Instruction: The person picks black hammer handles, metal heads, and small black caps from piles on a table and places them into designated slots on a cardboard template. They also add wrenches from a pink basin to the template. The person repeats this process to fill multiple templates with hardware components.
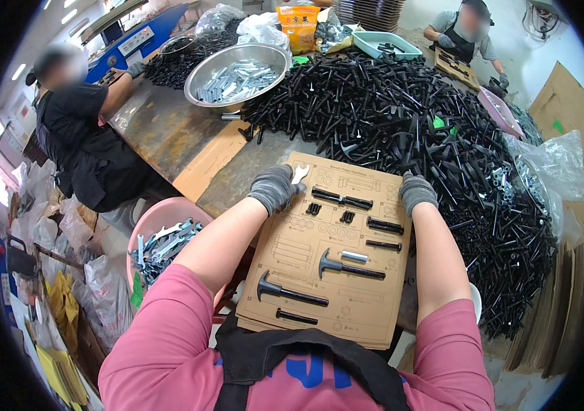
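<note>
Cardboard template [319, 288] lies flat on the surface [168, 130] directly before the person, printed with part outlines and already carrying several black pieces. Beyond it, from twelve to three o'clock, a huge heap of black bolts [401, 116] spreads across the surface and reaches the card's far edge. At eleven o'clock of the card stands a large metal bowl [237, 72] holding silvery tubes, and at nine o'clock, lower than the surface, sits a pink basin [162, 236] of flat wrenches. On the card itself two black hammer-shaped tools [290, 293] rest near six o'clock, one above the other, with a short silvery sleeve [355, 257] just beside the upper one's head. Black rods [341, 199] lie near twelve o'clock and more at three o'clock. The left hand [272, 186], in a grey glove, rests at the card's eleven o'clock corner, its grip closed on a small flat silver wrench [299, 174] that shows past the fingertips. The right hand [415, 190], gloved alike, sits at the one o'clock corner against the heap; whether its grip holds anything I cannot tell.
</note>
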Demonstrator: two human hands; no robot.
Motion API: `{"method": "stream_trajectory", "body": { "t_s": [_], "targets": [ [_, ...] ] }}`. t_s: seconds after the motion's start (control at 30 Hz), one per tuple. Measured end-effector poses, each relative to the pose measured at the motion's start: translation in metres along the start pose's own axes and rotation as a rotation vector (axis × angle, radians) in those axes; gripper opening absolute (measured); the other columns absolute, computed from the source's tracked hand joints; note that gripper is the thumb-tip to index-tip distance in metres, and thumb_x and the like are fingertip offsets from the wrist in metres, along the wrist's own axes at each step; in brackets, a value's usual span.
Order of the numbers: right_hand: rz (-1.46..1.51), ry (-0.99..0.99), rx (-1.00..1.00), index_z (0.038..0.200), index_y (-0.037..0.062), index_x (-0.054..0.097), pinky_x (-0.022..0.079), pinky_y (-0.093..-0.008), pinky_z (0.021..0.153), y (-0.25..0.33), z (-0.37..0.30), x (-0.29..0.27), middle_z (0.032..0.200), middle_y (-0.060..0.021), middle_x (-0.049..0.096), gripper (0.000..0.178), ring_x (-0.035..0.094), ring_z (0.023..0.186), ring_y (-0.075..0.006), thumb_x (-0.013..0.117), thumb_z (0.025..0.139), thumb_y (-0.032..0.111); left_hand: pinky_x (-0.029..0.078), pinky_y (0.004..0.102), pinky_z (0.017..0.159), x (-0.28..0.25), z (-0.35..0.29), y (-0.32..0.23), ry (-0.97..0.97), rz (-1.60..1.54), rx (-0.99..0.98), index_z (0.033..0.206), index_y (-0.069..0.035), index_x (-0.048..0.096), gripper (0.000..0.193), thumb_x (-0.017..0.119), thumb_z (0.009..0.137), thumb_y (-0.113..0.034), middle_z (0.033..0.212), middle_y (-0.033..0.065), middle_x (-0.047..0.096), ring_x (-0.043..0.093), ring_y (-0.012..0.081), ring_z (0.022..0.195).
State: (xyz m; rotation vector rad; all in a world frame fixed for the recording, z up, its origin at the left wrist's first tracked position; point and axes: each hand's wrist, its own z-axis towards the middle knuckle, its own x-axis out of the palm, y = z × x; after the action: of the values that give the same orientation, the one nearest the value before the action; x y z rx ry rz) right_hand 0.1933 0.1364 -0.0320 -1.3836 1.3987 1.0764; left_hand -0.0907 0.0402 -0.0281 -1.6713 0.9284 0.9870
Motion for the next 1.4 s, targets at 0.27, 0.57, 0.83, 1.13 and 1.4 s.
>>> {"method": "stream_trajectory", "body": {
  "t_s": [0.27,0.57,0.83,1.13,1.4],
  "targets": [
    [-0.012,0.054,-0.049,0.114,0.0101,0.049,0.043,-0.0426,0.088,0.002,0.004,-0.01,0.116,-0.0156,0.051,0.031,0.051,0.106,-0.0323,0.039,0.084,0.015,0.046,0.0401,0.071,0.005,-0.005,-0.005,-0.034,0.204,0.069,0.089,-0.002,0.057,0.03,0.057,0.076,-0.028,0.083,0.0182,0.061,0.058,0.0325,0.079],
    [0.19,-0.174,-0.281,0.116,0.0126,0.048,0.041,-0.0366,0.088,-0.046,-0.02,-0.014,0.107,-0.016,0.056,0.036,0.053,0.1,-0.0316,0.05,0.082,0.025,0.047,0.0392,0.075,0.016,0.007,-0.012,-0.137,0.112,0.087,0.093,-0.001,0.057,0.029,0.056,0.073,-0.022,0.091,0.0208,0.06,0.058,0.0338,0.085],
    [0.643,-0.16,-0.234,0.093,0.0058,0.061,0.046,-0.0309,0.072,-0.187,-0.164,-0.039,0.085,-0.0123,0.062,0.018,0.058,0.077,-0.0249,0.058,0.078,0.015,0.045,0.0398,0.076,0.011,0.0,-0.01,-0.097,0.116,0.019,0.096,-0.001,0.055,0.038,0.062,0.071,-0.029,0.089,0.0203,0.061,0.058,0.0336,0.084],
    [0.161,0.093,-0.078,0.108,0.0085,0.055,0.043,-0.0344,0.085,-0.188,-0.216,0.017,0.103,-0.0134,0.057,0.045,0.054,0.097,-0.028,0.068,0.067,0.024,0.044,0.0365,0.079,0.012,0.013,0.002,-0.049,0.054,0.011,0.101,-0.002,0.057,0.033,0.057,0.076,-0.024,0.091,0.0179,0.062,0.06,0.0293,0.085],
    [0.058,0.039,-0.26,0.099,0.0067,0.06,0.044,-0.0343,0.083,-0.204,-0.21,0.037,0.101,-0.0125,0.058,0.032,0.055,0.094,-0.0278,0.064,0.073,0.024,0.044,0.0354,0.08,0.013,0.018,0.009,0.014,-0.113,-0.018,0.103,-0.003,0.056,0.033,0.055,0.076,-0.023,0.093,0.0182,0.061,0.059,0.0291,0.086]
  ]
}}
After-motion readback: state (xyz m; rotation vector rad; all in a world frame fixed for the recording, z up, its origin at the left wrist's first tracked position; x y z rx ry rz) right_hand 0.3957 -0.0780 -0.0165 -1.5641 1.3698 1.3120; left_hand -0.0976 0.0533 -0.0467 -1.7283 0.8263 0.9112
